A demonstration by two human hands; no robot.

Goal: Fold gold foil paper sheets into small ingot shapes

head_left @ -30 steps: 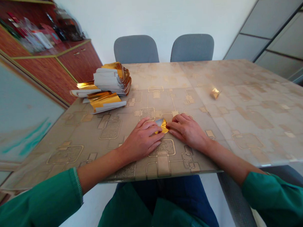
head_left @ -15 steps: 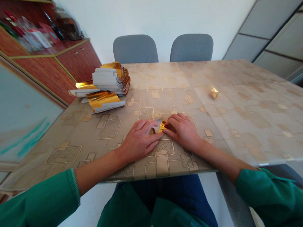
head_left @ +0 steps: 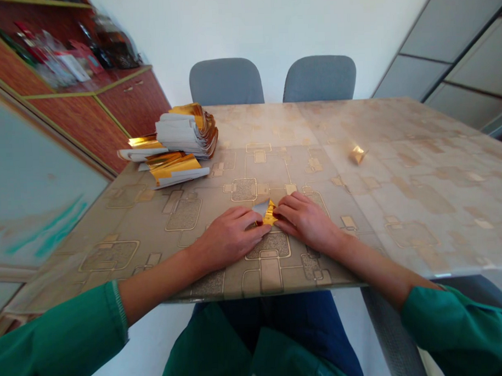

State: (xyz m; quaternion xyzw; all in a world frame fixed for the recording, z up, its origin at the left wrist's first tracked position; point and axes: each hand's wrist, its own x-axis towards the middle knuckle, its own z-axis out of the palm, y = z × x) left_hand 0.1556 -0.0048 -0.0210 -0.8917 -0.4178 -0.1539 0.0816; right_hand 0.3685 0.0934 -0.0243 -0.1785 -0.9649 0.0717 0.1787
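Observation:
A small sheet of gold foil paper (head_left: 270, 213), partly folded with its pale side showing at the left, is held low over the table in front of me. My left hand (head_left: 232, 235) pinches its left and near edge between thumb and fingers. From the other side my right hand (head_left: 305, 219) grips the right edge, fingertips bent against the foil. The fingers hide parts of the folds. Beyond my right hand, a small folded gold paper piece (head_left: 357, 155) rests on the table.
Stacks of gold and white paper (head_left: 183, 138) stand at the table's far left. The table (head_left: 254, 275) has a patterned cover. Two grey chairs (head_left: 226, 82) are at the far side, and a wooden cabinet (head_left: 136, 104) with bottles stands at the left.
My fingers have shifted slightly on the paper. More of the gold side shows between my hands, and the pale part now lies flatter. The view has moved a little.

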